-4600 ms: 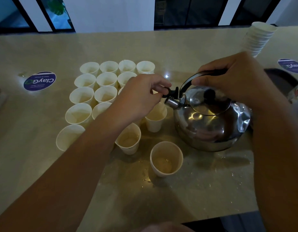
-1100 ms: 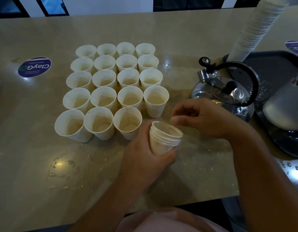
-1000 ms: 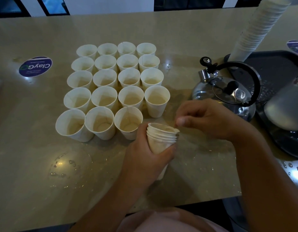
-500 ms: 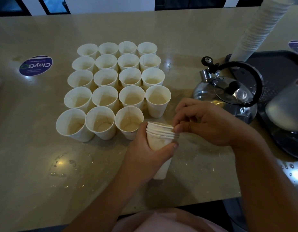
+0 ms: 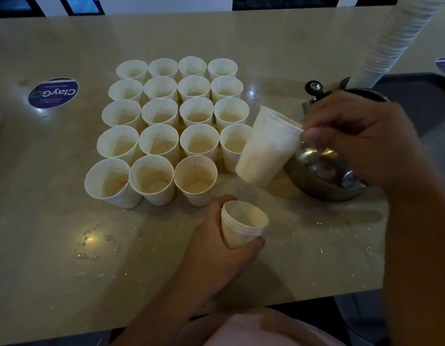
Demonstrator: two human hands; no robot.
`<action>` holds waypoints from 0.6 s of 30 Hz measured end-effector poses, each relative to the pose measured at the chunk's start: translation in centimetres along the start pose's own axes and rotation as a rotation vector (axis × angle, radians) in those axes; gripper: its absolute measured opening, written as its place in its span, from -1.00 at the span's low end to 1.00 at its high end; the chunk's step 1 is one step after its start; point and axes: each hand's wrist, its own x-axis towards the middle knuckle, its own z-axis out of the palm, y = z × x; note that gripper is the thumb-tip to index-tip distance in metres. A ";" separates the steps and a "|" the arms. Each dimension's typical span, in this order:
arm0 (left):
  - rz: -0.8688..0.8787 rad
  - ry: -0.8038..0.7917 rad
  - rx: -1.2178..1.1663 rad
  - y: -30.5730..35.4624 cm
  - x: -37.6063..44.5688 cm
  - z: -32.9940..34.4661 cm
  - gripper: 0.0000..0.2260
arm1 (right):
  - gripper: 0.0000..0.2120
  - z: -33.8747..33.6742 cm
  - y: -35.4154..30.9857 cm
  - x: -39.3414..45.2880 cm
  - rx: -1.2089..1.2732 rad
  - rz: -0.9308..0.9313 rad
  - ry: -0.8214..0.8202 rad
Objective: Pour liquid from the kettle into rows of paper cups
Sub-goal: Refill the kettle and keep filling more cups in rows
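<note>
Off comes one cup [image 5: 267,149] from the stack [image 5: 241,227] — right hand [image 5: 359,138] pinches its rim, tilted, beside the cup rows [image 5: 171,131]. Left hand [image 5: 216,248] grips the stack above the bench [image 5: 54,233]; kettle [image 5: 324,176] sits behind — half hidden.

Single head-worn view, wide-angle, looking forward and steeply down across the table [image 5: 66,245]; close over both hands. Dim light, far edges probably distorted.
</note>
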 end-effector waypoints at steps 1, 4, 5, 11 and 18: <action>0.042 0.016 0.011 -0.2 -0.2 0.0 -0.35 | -0.93 -0.2 -0.4 -0.2 0.048 0.040 0.008; 0.165 0.050 0.102 -0.4 -0.2 -0.1 -0.31 | -0.91 0.0 -0.4 -0.3 0.066 0.045 -0.120; 0.191 0.055 0.141 -0.4 -0.1 -0.2 -0.30 | -0.89 0.3 -0.1 -0.3 0.070 0.052 -0.163; 0.261 -0.033 0.300 0.0 -0.1 -1.7 -0.24 | -0.81 0.2 -0.2 -0.1 -0.009 0.025 -0.229; 0.346 -0.068 0.341 0.5 -0.1 -2.0 -0.17 | -0.82 1.5 0.9 0.1 -0.122 0.067 -0.356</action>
